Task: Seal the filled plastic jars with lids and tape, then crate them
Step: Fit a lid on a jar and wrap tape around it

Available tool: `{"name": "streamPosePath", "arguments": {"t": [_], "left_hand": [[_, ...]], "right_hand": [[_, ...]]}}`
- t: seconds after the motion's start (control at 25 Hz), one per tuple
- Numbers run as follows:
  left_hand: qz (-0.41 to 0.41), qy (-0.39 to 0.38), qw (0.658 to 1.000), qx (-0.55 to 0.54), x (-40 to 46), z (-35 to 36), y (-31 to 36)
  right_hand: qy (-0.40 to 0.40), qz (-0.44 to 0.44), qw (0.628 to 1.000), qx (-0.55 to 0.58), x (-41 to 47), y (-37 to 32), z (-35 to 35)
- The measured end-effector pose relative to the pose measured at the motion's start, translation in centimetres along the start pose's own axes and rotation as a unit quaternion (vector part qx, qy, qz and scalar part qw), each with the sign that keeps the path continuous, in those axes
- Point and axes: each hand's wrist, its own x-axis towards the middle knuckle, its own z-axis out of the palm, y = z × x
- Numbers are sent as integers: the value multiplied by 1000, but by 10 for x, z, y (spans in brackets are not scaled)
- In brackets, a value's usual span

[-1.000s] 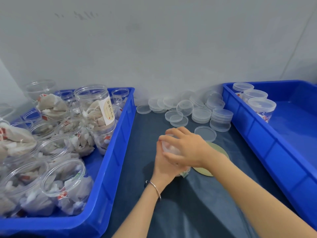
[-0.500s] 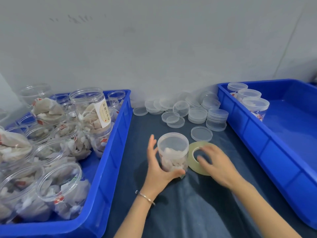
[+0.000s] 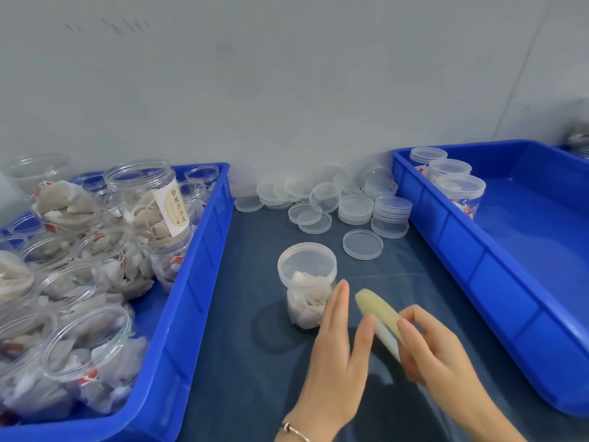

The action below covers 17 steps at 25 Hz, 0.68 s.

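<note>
Holding the tape roll (image 3: 379,314) up off the mat, the R hand (image 3: 436,355) has its fingers curled round the roll's lower edge, pinching it; roll is seen nearly edge-on, tilted, at about 4 o'clock from the jar (image 3: 307,283). L hand (image 3: 338,352) is flat, fingers straight and together, nothing gripped; its thumb tip looks to be touching the roll's near face, fingertips just beside the jar's lower wall, contact w/ jar unclear.

Head view only. Jar stands upright mid-mat (image 3: 255,362), lid on, filled w/ tea bags, no tape visible on it yet. Left crate (image 3: 197,282) at 9 o'clock from the jar holds open filled jars, some tipped. Right crate (image 3: 446,237) at 2–3 o'clock has three lidded jars (image 3: 459,189) in its far corner. Loose lids (image 3: 353,205) piled at 12–1 o'clock by the wall.

Risks, as I judge them: neither hand steadies the jar, so pulling tape against it could tip or slide it on the cloth. Tape end isn't visible; fumbling for it one-handed could drop the roll. If the lid isn't fully seated, taping would lock in a bad seal.
</note>
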Motion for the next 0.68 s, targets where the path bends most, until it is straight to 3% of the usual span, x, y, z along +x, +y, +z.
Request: {"name": "streamPosePath", "arguments": {"t": [0.2,0.4,0.56,0.68], "left_hand": [[-5,-15,1000,24,8,-4,14],[38,95,994,-43,6,-9,18],[-63,143,968,-197,13,-19,20],[-81,110,976,-171,18,-26,25]], "right_hand": [[6,-67,997,-30,-6,4,5],[24,-122,987,-102,-7,2,3],[20,-224,950,-215,-6,1,-4],[14,-291,909,-299,0,-4,-9]]}}
